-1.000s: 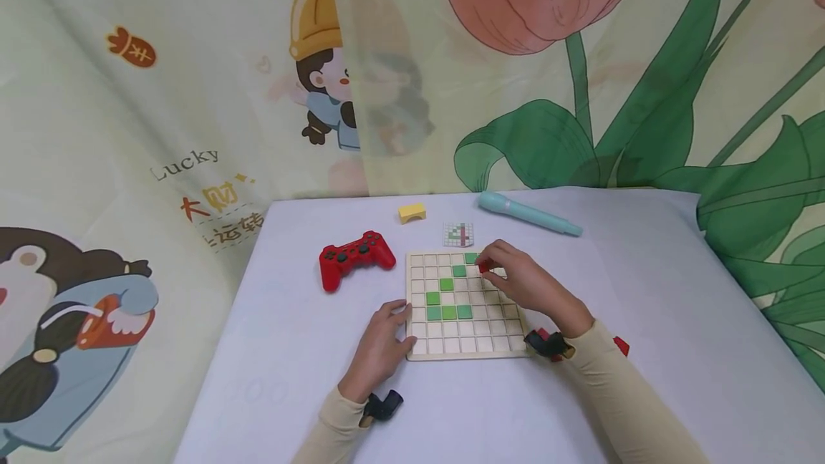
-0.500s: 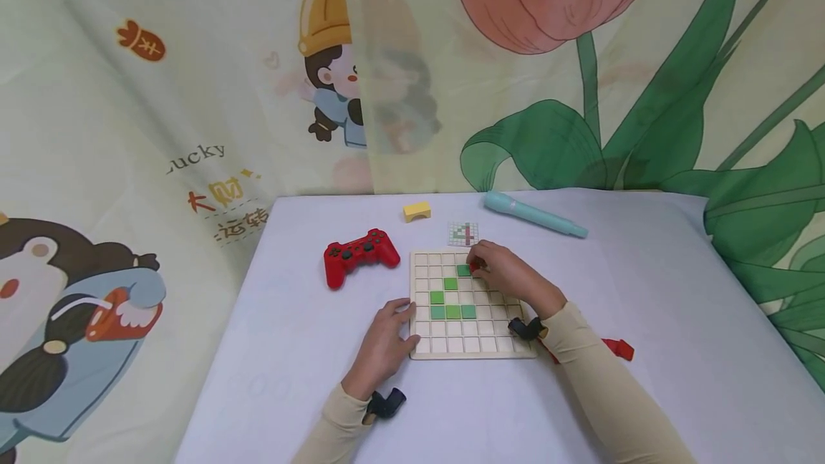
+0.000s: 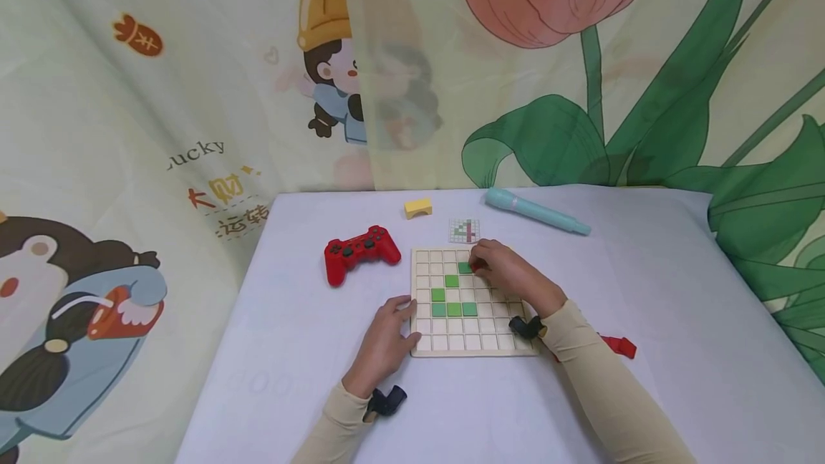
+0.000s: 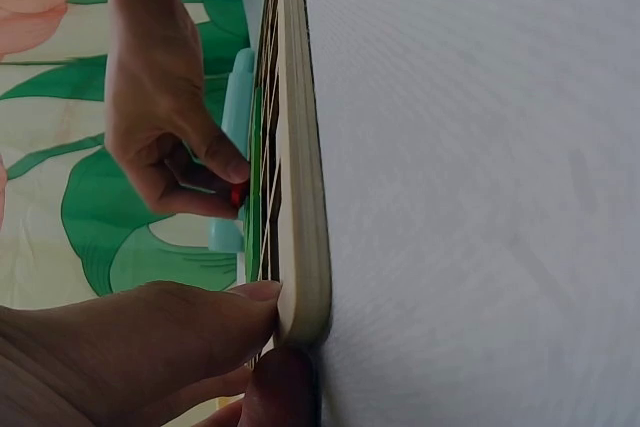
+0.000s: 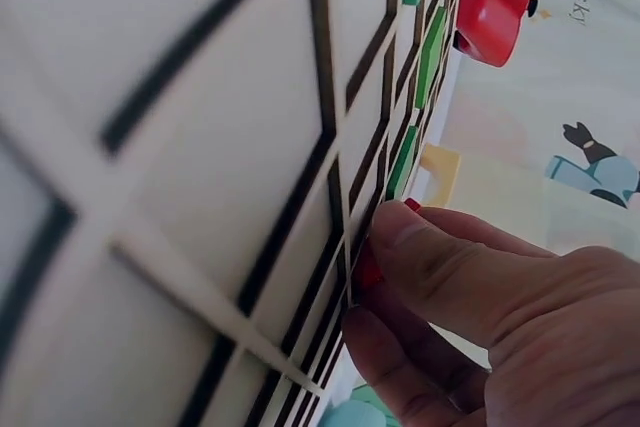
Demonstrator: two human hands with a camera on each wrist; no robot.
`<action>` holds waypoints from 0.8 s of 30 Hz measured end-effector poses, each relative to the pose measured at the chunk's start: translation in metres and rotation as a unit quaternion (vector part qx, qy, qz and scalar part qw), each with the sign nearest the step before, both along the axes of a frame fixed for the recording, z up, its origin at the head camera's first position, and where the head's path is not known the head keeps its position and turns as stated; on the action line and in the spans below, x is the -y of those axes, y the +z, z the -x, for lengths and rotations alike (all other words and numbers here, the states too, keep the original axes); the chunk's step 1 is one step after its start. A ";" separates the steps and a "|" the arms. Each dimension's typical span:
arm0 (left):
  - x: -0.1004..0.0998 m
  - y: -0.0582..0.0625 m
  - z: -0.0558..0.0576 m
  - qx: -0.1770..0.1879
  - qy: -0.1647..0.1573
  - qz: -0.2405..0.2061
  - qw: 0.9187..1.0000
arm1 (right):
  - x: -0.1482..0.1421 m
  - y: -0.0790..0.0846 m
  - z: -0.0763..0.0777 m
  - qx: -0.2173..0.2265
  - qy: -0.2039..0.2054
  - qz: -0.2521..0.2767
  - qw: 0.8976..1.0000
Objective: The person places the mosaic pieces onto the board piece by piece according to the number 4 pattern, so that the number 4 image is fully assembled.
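Note:
My right hand pinches a small red tile between thumb and fingers, low over the far part of a pale wooden grid board. Beside those fingertips sits a green tile, one of several in a diagonal with a short row below it. In the right wrist view the red tile is mostly covered by the thumb. My left hand holds the board's left edge, its thumb on the rim and a fingertip against the side at the corner.
A small grid pattern card lies behind the board. Farther back are a yellow arch block and a teal microphone-shaped stick. A red game controller lies at the left. Red pieces lie partly behind the right forearm.
My right hand has shifted left and in over the board with the red tile, then stays nearly in place. It now covers the farthest green tile. The left hand keeps to the board's edge.

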State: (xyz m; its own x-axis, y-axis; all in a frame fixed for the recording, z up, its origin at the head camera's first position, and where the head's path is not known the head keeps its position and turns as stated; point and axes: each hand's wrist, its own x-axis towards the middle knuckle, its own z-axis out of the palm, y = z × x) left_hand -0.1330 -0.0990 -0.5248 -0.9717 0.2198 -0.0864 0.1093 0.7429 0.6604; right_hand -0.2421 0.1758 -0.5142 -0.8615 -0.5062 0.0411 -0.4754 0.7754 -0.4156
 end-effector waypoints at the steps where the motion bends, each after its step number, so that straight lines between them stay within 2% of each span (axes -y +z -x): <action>1: 0.000 0.000 0.000 0.000 0.000 0.000 1.000 | -0.001 0.000 0.000 -0.005 0.003 0.001 1.000; 8: -0.001 0.002 0.000 0.005 0.001 0.002 1.000 | -0.003 -0.001 0.000 -0.022 0.022 -0.001 1.000; 16: 0.000 0.003 0.001 0.003 0.000 -0.003 1.000 | 0.000 0.002 0.003 -0.016 0.015 -0.007 1.000; 21: 0.001 0.003 0.000 0.003 -0.001 -0.004 1.000 | 0.000 0.007 0.001 0.015 0.005 -0.008 1.000; 24: 0.001 0.004 0.000 0.001 -0.002 -0.004 1.000 | -0.006 0.013 -0.005 0.041 -0.019 0.008 0.999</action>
State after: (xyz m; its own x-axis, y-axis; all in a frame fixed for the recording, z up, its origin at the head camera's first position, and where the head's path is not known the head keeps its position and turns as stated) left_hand -0.1330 -0.0996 -0.5209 -0.9704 0.2249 -0.0875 0.1108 0.7375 0.6662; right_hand -0.2370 0.1817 -0.5011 -0.8806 -0.4733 -0.0224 -0.4101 0.7850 -0.4644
